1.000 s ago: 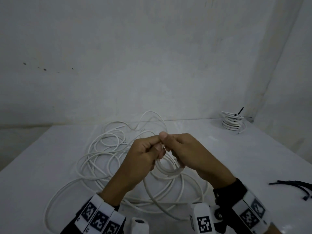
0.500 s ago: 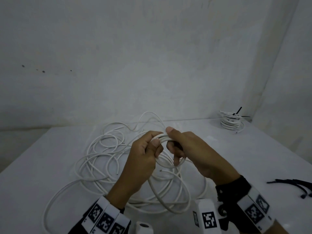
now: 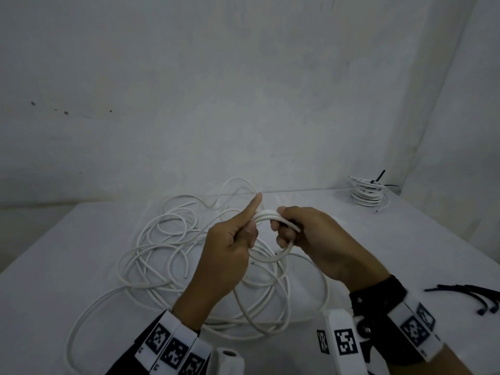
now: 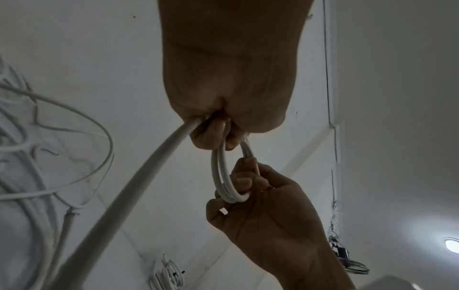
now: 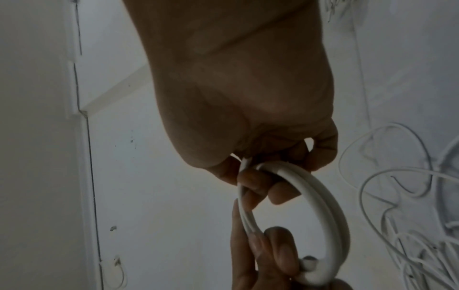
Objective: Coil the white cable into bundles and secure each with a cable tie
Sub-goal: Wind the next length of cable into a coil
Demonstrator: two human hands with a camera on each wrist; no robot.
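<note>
Since a second ago the left hand has straightened its thumb upward. Both hands grip a small two-turn coil of smooth white cable above the table; right hand fingers hook through it, seen only from the wrists. One tied bundle sits far right.

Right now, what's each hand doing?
Left hand: holding the small cable coil, thumb raised.
Right hand: fingers curled round the same coil.

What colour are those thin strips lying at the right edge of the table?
Black. The loose cable ties show best in the head view, dark against the pale table.
</note>
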